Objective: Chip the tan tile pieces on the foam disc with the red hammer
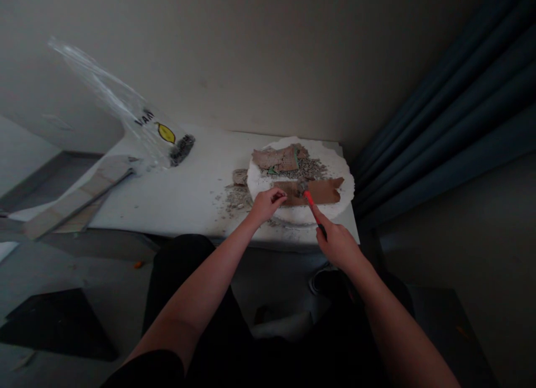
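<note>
My right hand (340, 244) is wrapped round the black grip of a small hammer (309, 200) with a red shaft. Its grey head rests on or just above a flat brown cardboard strip (329, 191). To the left of the head, my left hand (268, 205) is closed in a pinch at the cardboard; whatever is between the fingertips is too small to make out. Under the strip lies a white, round pad (345, 178) with a ragged edge. Behind the strip, a torn brown piece (278, 158) with green bits lies on grey rubble (312, 168).
More grey crumbs (237, 200) are scattered on the white table (184, 201) left of the pad. A clear plastic bag (144, 125) with dark contents stands at the back left, near cardboard strips (77, 201). Dark curtains (444, 97) hang on the right.
</note>
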`<state>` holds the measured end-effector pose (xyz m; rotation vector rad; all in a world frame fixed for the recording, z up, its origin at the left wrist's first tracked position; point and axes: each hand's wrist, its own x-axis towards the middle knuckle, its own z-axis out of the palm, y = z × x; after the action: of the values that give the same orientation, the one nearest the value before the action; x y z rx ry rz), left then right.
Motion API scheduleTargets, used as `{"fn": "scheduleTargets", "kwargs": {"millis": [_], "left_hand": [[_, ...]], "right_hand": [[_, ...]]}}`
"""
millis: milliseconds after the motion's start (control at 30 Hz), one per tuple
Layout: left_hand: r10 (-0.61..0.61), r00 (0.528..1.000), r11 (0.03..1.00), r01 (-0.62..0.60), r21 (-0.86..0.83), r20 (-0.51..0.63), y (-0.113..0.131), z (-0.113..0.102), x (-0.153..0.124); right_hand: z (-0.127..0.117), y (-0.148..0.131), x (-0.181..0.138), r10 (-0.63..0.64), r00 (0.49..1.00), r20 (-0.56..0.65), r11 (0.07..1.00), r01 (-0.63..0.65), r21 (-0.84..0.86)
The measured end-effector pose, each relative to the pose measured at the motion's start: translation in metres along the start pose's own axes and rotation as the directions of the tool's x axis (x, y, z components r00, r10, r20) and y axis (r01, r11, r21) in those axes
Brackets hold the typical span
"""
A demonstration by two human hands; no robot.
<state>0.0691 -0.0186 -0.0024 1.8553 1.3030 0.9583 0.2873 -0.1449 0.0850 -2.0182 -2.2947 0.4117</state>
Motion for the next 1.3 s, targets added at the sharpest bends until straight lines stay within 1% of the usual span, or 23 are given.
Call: {"fn": "scheduleTargets", "kwargs": {"millis": [200,367,600,700,833,967,1033,1200,1300], "left_hand": [[-0.011,1.000,1.000,0.011,0.009,0.001,0.001,0.000,0.000],[0.006,1.000,1.000,-0.006,0.013,0.006,0.001,0.000,0.001],[0.033,0.999,0.998,-0.033,0.056,0.008,0.000,0.001,-0.001],[0.085,0.996,0.992,-0.084,0.096,-0.003,0.002,0.001,-0.002],[0.216,0.976,0.967,-0.208,0.144,-0.038,0.002,0.002,-0.001],[0.236,0.971,0.961,-0.228,0.156,-0.032,-0.001,0.004,0.002],[0.234,0.972,0.958,-0.228,0.173,-0.015,-0.002,0.004,0.002],[0.195,0.981,0.954,-0.193,0.231,0.014,-0.003,0.006,0.000],[0.210,0.977,0.953,-0.210,0.218,0.020,-0.003,0.007,-0.001]], "right_hand": [[0.001,0.000,0.000,0.000,1.000,0.000,1.000,0.000,-0.003],[0.002,0.001,0.000,-0.003,1.000,-0.010,1.000,0.003,-0.012],[0.003,0.001,0.001,0.006,1.000,0.011,1.000,-0.006,0.011],[0.002,0.000,0.001,0.010,1.000,-0.001,1.000,-0.010,0.023],[-0.005,-0.001,-0.005,-0.013,0.999,-0.052,0.994,0.018,0.104],[-0.016,-0.010,-0.016,-0.081,0.988,-0.135,0.978,0.105,0.182],[-0.018,-0.015,-0.019,-0.106,0.984,-0.140,0.976,0.130,0.172],[-0.014,-0.020,-0.022,-0.114,0.990,-0.081,0.988,0.122,0.100],[-0.013,-0.020,-0.023,-0.103,0.988,-0.111,0.991,0.112,0.077]]}}
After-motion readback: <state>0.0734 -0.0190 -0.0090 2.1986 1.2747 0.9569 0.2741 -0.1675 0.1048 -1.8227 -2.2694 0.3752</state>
